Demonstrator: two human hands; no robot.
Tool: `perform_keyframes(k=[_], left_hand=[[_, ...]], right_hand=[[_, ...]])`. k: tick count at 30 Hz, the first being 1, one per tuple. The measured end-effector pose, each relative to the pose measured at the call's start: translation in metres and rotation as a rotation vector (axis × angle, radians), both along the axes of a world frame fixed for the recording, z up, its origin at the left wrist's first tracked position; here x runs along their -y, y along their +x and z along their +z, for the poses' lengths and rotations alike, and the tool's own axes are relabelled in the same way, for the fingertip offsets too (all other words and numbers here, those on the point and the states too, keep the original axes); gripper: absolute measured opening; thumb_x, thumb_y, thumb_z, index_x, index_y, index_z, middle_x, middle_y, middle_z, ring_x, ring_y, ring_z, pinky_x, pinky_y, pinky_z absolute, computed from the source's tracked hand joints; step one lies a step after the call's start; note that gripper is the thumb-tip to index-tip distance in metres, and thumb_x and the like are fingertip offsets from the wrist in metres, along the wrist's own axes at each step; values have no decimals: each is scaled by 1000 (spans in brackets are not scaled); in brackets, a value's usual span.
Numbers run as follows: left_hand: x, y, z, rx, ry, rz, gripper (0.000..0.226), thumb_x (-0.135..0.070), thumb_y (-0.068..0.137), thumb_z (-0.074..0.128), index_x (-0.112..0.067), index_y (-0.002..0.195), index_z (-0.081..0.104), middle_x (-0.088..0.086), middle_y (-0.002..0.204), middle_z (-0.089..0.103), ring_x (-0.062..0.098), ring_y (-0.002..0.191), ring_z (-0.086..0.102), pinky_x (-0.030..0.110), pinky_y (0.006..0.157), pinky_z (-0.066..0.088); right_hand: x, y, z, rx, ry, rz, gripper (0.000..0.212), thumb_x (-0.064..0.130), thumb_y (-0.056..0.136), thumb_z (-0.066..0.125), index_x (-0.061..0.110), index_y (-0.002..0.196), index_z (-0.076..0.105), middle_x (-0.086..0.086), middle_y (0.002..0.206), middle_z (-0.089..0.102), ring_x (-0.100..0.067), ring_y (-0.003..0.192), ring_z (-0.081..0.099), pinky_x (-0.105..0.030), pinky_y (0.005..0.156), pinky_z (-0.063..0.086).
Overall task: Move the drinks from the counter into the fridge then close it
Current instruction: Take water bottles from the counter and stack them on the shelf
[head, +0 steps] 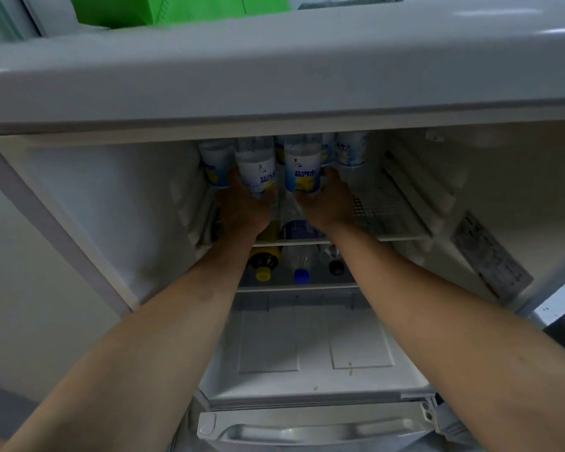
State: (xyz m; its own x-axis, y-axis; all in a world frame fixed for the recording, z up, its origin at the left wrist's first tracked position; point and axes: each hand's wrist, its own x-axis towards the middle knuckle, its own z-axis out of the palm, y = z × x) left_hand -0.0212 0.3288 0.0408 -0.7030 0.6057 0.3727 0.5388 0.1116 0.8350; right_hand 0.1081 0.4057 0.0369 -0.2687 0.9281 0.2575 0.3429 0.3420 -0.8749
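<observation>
Both forearms, nearest the lens, reach into the open fridge [88, 203], whose wire shelf [385, 203] serves as landmark. On that shelf's left half, the left hand [242, 207] wraps the base of one clear bottle [255, 171] and the right hand [327, 203] wraps the base of a second bottle [302, 171]; fingers are closed round each, and neither is released. Behind them, further back on the shelf, stand more matching bottles [351, 151]. Below the shelf lie three bottles with a yellow cap [263, 274], a blue cap [301, 276] and a dark cap [336, 267]. Step in hand, by judgement: seating this pair upright. Next: let go, withdraw, then fetch any remaining drinks or shut the door. Labels are white and blue with a yellow motif; their blue lettering is too blurred to read.
</observation>
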Motion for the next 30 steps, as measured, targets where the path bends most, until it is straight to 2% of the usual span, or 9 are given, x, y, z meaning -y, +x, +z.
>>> perform_keyframes(k=[6, 10, 13, 16, 20, 24, 26, 28, 30], left_hand=[[-20, -2, 9, 132, -110, -13, 78, -31, 89, 69, -18, 152, 24, 9, 148, 46, 30, 133, 46, 45, 107, 45], [-27, -1, 6, 279, -111, 13, 80, -22, 90, 70, -20, 153, 20, 13, 150, 42, 30, 131, 48, 44, 106, 46], [-28, 1, -1, 344, 1, -6, 66, -9, 89, 69, -11, 143, 33, 13, 139, 51, 29, 123, 54, 39, 101, 49], [-29, 0, -3, 422, 44, -66, 64, 0, 92, 61, -7, 147, 31, 14, 144, 48, 29, 127, 50, 38, 108, 44], [-25, 4, -4, 468, 63, -20, 53, 2, 94, 55, -8, 144, 39, 14, 142, 50, 28, 126, 51, 37, 108, 43], [-19, 19, -1, 420, 208, 59, 43, -1, 97, 50, -7, 138, 44, 5, 138, 49, 11, 117, 48, 19, 102, 38], [-17, 29, 0, 412, 308, 60, 38, -1, 97, 49, -3, 135, 46, 9, 131, 53, 14, 111, 50, 16, 95, 41], [-11, 44, -1, 347, 353, 55, 36, 2, 95, 51, 3, 130, 49, 14, 122, 58, 17, 103, 56, 9, 83, 43], [-3, 63, -7, 300, 410, 10, 32, 4, 94, 51, 7, 126, 50, 6, 108, 58, 7, 91, 55, 4, 78, 42]], right_hand=[[-7, -16, 5, 13, -84, 11, 59, 19, 89, 69, 16, 141, 40, -16, 135, 54, -30, 121, 55, -40, 101, 49], [-14, -29, 8, 46, -181, 38, 71, 11, 90, 65, 14, 151, 28, -17, 144, 45, -31, 128, 50, -40, 106, 46], [-14, -33, 8, 25, -192, 85, 72, 8, 89, 66, 13, 151, 28, -16, 145, 45, -30, 130, 47, -40, 108, 44], [-11, -31, 5, 7, -198, 125, 71, 3, 89, 63, 14, 151, 29, -14, 147, 45, -29, 133, 45, -39, 111, 40], [-6, -23, 1, -63, -192, 161, 61, 1, 93, 57, 13, 149, 36, -10, 145, 47, -12, 119, 44, -22, 96, 35], [-2, -11, 0, -92, -174, 111, 39, 7, 96, 54, 11, 134, 55, -7, 129, 59, -10, 105, 55, -28, 93, 47], [0, -2, 0, -113, -161, 37, 32, 12, 95, 54, 11, 126, 62, -5, 124, 62, -13, 103, 59, -27, 90, 50], [7, 12, -3, -154, -159, -34, 30, 15, 94, 56, 13, 123, 64, -2, 125, 62, -11, 102, 57, -11, 78, 48], [19, 30, -7, -167, -89, -102, 23, 15, 95, 55, 15, 113, 69, 4, 111, 64, -6, 93, 55, 0, 63, 37]])
